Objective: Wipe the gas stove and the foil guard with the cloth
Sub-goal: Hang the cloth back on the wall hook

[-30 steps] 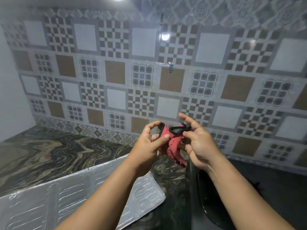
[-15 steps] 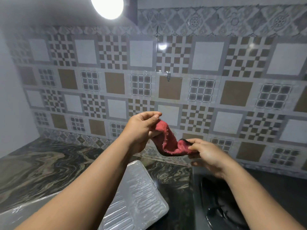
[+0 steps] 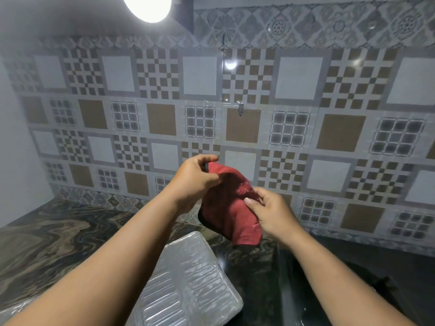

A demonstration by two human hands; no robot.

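A red cloth point(image 3: 229, 205) hangs in the air in front of the tiled wall, held by both hands. My left hand point(image 3: 195, 180) pinches its upper edge. My right hand point(image 3: 270, 212) grips its lower right side. Below them the silver foil guard point(image 3: 195, 281) lies flat on the counter, partly hidden by my left forearm. The black gas stove point(image 3: 303, 288) sits at the lower right, dark and mostly covered by my right forearm.
A marbled dark countertop point(image 3: 56, 241) stretches to the left. A patterned tiled wall point(image 3: 296, 128) runs across the back, with a small hook point(image 3: 240, 111) stuck on it. A bright round lamp point(image 3: 147, 7) glares at the top.
The cloth has been spread out from a bunched strip into a wider hanging sheet. My right hand has shifted to its lower right side, and the view has tilted slightly upward.
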